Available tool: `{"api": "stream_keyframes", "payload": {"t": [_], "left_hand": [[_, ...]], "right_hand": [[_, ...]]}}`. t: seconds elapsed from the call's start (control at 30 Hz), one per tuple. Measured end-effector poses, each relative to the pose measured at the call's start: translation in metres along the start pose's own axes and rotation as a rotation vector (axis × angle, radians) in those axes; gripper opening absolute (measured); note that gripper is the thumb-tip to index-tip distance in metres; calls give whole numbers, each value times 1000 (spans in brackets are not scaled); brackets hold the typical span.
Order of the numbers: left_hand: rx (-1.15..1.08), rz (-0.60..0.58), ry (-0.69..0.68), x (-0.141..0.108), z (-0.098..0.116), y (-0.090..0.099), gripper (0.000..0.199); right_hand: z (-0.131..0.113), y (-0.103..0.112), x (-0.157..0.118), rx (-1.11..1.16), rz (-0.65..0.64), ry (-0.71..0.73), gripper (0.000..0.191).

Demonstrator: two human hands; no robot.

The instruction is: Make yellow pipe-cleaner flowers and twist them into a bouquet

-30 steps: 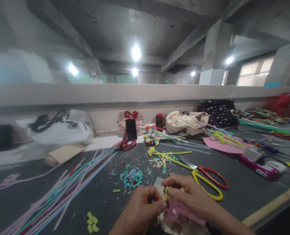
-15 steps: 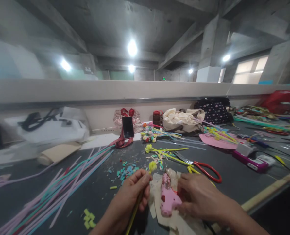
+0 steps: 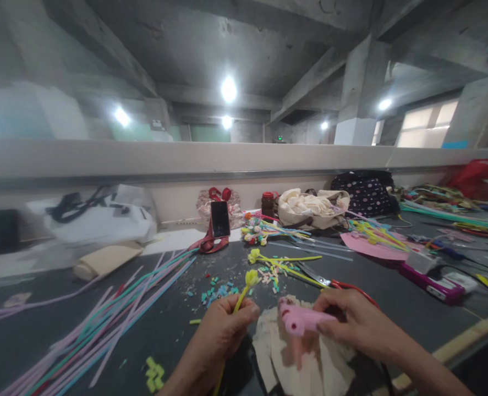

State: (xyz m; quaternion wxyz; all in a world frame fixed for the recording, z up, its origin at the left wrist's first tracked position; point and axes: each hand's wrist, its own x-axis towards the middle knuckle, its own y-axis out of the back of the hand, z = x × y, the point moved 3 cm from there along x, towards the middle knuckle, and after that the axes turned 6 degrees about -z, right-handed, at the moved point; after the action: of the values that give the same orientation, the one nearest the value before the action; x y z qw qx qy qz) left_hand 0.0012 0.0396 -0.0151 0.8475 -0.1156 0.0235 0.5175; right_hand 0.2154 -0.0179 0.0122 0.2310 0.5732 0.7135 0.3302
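Observation:
My left hand (image 3: 223,333) is closed around the stem of a yellow craft flower (image 3: 251,278), its small head sticking up above the fingers. Gripped by the handle in my right hand (image 3: 349,319) is a pink hot glue gun (image 3: 303,321), its body tilted over a crumpled beige cloth (image 3: 291,379). The gun is slightly blurred, and its dark, smeared nozzle end is toward the far side. Another yellow flower (image 3: 254,255) with a long stem lies beyond my hands. Red-handled scissors (image 3: 324,280) lie partly behind my right hand.
Long pastel strips (image 3: 132,308) spread over the dark table at left. Small cut bits (image 3: 219,291) and yellow pieces (image 3: 154,374) are scattered about. A phone (image 3: 220,219) stands at the back, near a bunch of flowers (image 3: 256,230). A purple device (image 3: 431,281) sits at right.
My right hand has taken hold of the pink glue gun and raised it off the cloth, turning it sideways. My left hand with the yellow flower has shifted slightly left.

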Motion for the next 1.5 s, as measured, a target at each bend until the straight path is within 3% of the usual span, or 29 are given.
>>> {"api": "stream_keyframes", "payload": {"t": [0.1, 0.17, 0.27, 0.5, 0.67, 0.8, 0.9, 1.0, 1.17, 1.33, 1.4, 1.5], "left_hand": [[-56, 26, -63, 2, -1, 0, 30], [-87, 50, -113, 3, -2, -1, 28], [-127, 61, -143, 5, -4, -6, 28], [-86, 80, 58, 7, -21, -11, 27], [-86, 12, 125, 16, -37, -10, 33], [-72, -11, 108, 15, -35, -13, 37], [-16, 36, -12, 8, -21, -12, 31], [-25, 143, -113, 0, -3, -7, 29], [-81, 189, -130, -7, 12, -2, 33], [-120, 276, -143, -14, 20, 0, 28], [-147, 302, -152, -16, 20, -1, 27], [-212, 252, -163, -13, 15, -4, 29]], "right_hand": [[13, 1, 7, 412, -59, 3, 16], [17, -2, 11, 566, -69, 9, 21], [17, -9, 15, 598, -63, 19, 23], [20, -18, 19, 677, -29, -10, 27], [29, -8, 19, 808, 38, -49, 30], [31, 8, 13, 856, 154, -32, 29], [24, 13, 8, 714, 289, -25, 27], [8, 2, 4, 318, 380, 4, 22], [-21, -31, 2, -149, 437, 319, 16], [-32, -46, 3, -239, 455, 502, 24], [-33, -49, 3, -231, 475, 525, 23], [-33, -52, 5, -180, 522, 515, 22]]}}
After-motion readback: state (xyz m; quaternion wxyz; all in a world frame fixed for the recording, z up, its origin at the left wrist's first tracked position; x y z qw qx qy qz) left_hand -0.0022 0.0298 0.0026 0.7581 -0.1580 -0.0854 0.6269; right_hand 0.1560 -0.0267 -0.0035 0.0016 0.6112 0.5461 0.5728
